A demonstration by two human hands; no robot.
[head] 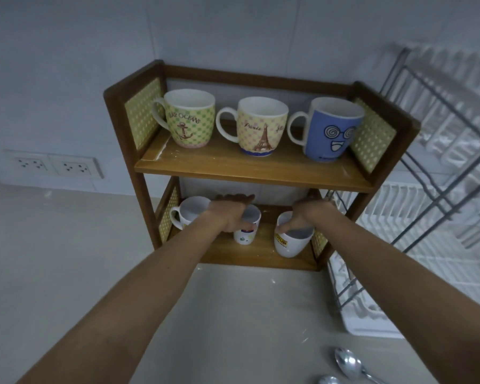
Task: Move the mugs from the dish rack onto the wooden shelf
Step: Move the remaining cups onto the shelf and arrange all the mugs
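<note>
The wooden shelf (250, 169) has two tiers. On top stand a green anchor mug (190, 120), a yellow Paris mug (261, 128) and a blue face mug (330, 131). On the lower tier a plain white mug (187, 213) stands at the left. My left hand (230, 213) grips the rim of a small white mug with coloured marks (245, 235) in the middle. My right hand (305, 214) holds the rim of a white mug with a yellow label (290, 243), which is tilted at the right end. The dish rack (438, 189) stands to the right.
The shelf stands on a pale counter (67, 259) against a white wall. A double power socket (52, 166) is on the wall at the left. Two spoons (347, 364) lie on the counter near the front right. The rack's white tray (363, 320) touches the shelf's right side.
</note>
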